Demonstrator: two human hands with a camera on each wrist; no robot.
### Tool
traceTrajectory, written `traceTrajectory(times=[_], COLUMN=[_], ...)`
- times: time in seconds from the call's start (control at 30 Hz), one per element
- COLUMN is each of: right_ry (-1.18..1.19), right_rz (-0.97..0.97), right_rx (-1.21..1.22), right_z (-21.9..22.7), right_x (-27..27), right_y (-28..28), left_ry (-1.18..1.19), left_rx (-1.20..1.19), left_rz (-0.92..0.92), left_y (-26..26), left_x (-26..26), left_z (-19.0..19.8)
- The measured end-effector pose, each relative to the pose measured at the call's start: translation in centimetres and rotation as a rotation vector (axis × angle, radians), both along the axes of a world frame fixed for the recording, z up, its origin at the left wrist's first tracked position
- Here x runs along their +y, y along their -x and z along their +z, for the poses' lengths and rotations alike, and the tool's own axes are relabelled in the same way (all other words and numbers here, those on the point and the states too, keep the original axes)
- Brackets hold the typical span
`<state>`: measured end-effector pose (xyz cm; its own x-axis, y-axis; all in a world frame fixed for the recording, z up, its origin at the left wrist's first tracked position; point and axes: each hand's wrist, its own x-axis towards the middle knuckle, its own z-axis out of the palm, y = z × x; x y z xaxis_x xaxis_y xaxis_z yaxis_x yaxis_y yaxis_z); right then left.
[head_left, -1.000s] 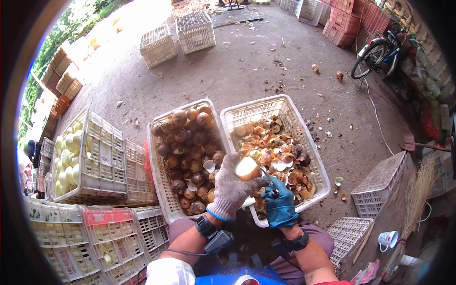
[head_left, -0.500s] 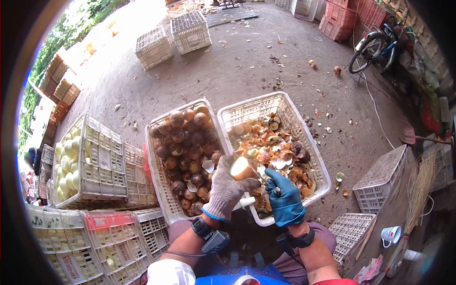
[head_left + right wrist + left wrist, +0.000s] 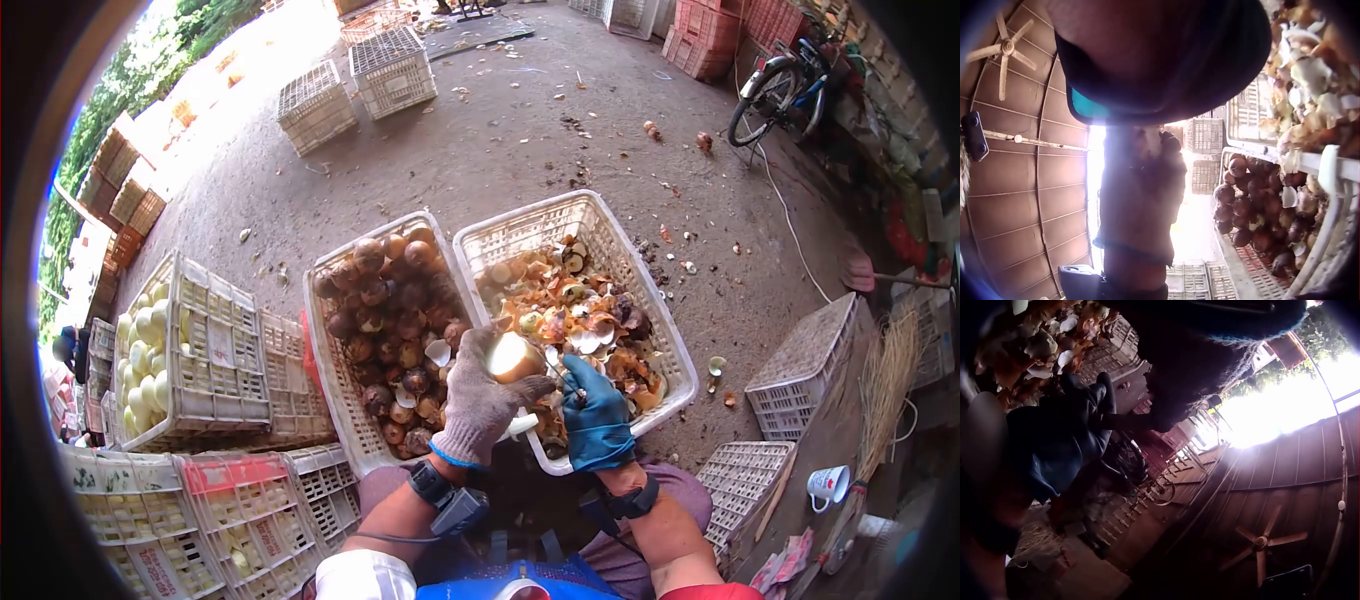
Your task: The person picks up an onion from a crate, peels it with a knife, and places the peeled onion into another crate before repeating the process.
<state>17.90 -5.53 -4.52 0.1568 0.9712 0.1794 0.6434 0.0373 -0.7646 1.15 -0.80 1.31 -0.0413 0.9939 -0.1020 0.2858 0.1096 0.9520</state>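
In the head view my left hand (image 3: 475, 400), in a grey knit glove, grips a partly peeled onion (image 3: 512, 357) whose pale face points up. My right hand (image 3: 595, 415), in a blue rubber glove, is curled round a small knife, its bright metal tip (image 3: 552, 356) close to the onion's right side. Both hands are over the adjoining rims of two crates. Unpeeled brown onions (image 3: 385, 310) fill the left crate; loose onion skins (image 3: 590, 330) lie in the right one. Dark in the left wrist view, the blue glove (image 3: 1060, 444) hides the knife.
A white plastic piece (image 3: 518, 427) sits on the crate rim below the hands. At left, a crate (image 3: 215, 345) holds peeled white onions, with more crates (image 3: 240, 510) in front. A mug (image 3: 827, 487) and a straw broom (image 3: 890, 390) are at right, a bicycle (image 3: 780, 95) farther back.
My right hand with the knife drew back from the onion to the right, then came slightly nearer again. The left hand keeps its grip on the onion. The head view has shifted slightly.
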Motion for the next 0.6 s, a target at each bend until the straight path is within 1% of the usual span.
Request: traceTrajectory(times=[0.03,0.07,0.13,0.17,0.23,0.37,0.43,0.57,0.6], right_ry=[-0.027,0.041,0.177,0.174,0.169,0.127,0.073,0.183,0.205], right_rz=[-0.001,0.007,0.022,0.018,0.006,-0.035,-0.046,-0.013,-0.009], right_rx=[0.029,0.133,0.342,0.327,0.300,0.234,0.206,0.298,0.298], right_z=[-0.3,-1.0,-2.0,-2.2,-1.1,-1.5,-2.0,-2.5,-2.4], right_x=[0.0,0.0,0.0,-0.1,-0.1,0.1,0.2,0.1,0.1], right_y=[0.1,0.3,0.7,0.6,0.6,0.6,0.5,0.8,0.7], left_ry=[-0.012,-0.024,-0.026,-0.025,-0.022,-0.042,-0.096,-0.188,-0.176], left_rx=[0.009,0.017,-0.061,-0.099,-0.091,-0.077,-0.008,0.039,-0.002], left_rz=[0.005,0.010,0.018,0.023,0.016,0.028,0.048,0.057,0.054], left_y=[-0.1,-0.2,-0.2,-0.2,0.0,-0.3,-0.6,-0.5,-0.4], left_x=[0.0,0.0,0.0,0.0,0.0,-0.1,-0.3,-0.4,-0.4], left_z=[0.3,0.4,0.2,0.0,-0.2,0.0,0.0,-0.7,-0.9])
